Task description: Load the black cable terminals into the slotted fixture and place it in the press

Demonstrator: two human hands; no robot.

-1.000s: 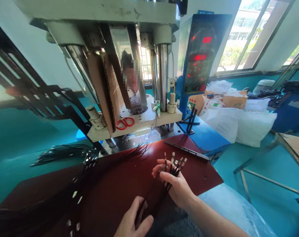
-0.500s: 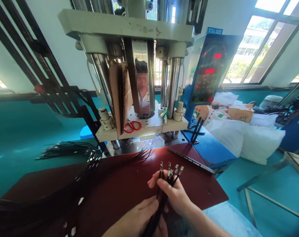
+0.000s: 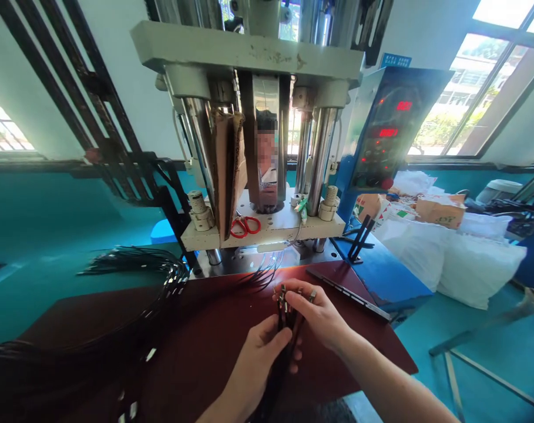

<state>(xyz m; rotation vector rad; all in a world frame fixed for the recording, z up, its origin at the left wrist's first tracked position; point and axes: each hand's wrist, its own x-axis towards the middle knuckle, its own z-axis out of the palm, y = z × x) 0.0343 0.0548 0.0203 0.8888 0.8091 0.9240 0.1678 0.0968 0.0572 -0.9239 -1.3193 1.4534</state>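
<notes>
While both hands grip one bundle of black cables, left hand closed low, right hand pinching its metal-tipped ends, above dark red surface, press machine behind.

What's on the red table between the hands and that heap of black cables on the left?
In the head view, only bare red table lies between the hands' cable bundle and the cable heap.

Red digits on control panel glow, unreadable; no other legible text.

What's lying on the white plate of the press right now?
On the white plate lie red-handled scissors, with a cardboard sheet standing by them and threaded posts at the corners. The plate's centre, behind the column, is hidden.
</notes>
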